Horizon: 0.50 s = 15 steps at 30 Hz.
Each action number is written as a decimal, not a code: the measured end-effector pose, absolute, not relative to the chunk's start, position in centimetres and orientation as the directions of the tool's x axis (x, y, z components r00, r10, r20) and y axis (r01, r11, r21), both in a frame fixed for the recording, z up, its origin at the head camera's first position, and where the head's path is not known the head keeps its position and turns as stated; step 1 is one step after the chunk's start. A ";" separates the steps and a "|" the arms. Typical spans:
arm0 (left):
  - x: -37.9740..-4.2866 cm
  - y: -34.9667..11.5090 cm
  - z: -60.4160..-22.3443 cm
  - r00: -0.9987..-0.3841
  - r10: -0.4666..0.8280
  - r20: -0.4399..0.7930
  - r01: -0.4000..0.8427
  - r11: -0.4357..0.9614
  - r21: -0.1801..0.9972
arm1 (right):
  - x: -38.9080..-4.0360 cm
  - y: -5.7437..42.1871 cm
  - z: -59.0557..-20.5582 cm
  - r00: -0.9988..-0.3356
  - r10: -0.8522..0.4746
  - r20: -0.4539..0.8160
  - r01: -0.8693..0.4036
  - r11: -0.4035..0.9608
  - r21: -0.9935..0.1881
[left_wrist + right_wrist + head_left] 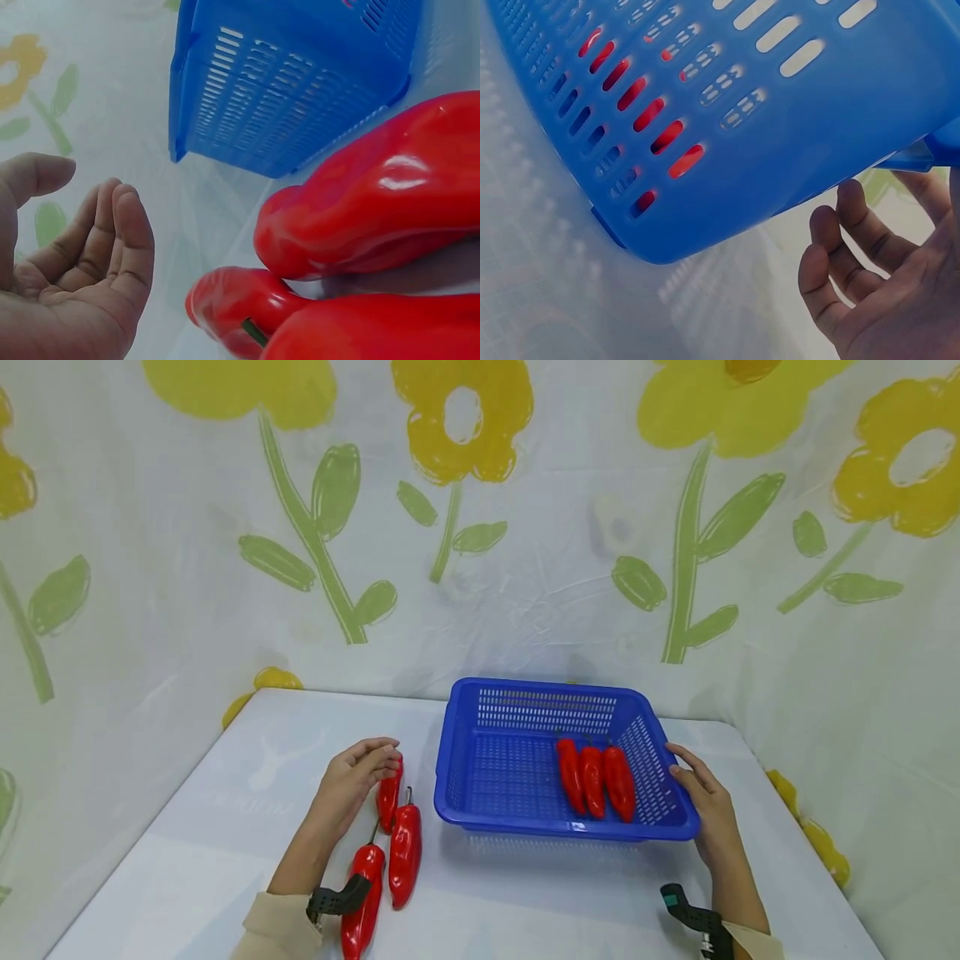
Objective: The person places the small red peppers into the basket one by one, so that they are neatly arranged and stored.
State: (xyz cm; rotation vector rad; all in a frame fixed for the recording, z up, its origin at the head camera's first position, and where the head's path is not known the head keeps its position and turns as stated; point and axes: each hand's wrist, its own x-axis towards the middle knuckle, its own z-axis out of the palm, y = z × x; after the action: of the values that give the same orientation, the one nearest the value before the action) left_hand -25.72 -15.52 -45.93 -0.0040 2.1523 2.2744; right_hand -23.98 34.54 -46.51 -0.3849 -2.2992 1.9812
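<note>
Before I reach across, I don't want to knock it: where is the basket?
In the head view, the basket is just right of centre, with three loose peppers to its left and the right hand at its right rim.

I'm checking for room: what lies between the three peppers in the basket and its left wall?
In the head view, nothing lies there in the blue basket: just bare floor left of the peppers.

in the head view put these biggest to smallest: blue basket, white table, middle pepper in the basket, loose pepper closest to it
1. White table
2. Blue basket
3. Unsure: the loose pepper looks longer than the middle pepper, but lies nearer the camera.
</note>
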 end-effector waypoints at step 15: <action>-25.7 -16.9 -46.6 -0.999 -0.044 0.008 0.005 0.086 0.996 | -23.9 34.2 -46.3 -0.962 0.248 -0.117 0.154 0.135 -0.979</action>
State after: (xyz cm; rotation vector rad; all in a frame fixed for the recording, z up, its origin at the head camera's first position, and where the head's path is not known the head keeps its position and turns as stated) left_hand -25.74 -16.91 -46.56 -0.0424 2.3413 2.1477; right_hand -23.91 34.21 -46.27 -0.4105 -2.3105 1.9776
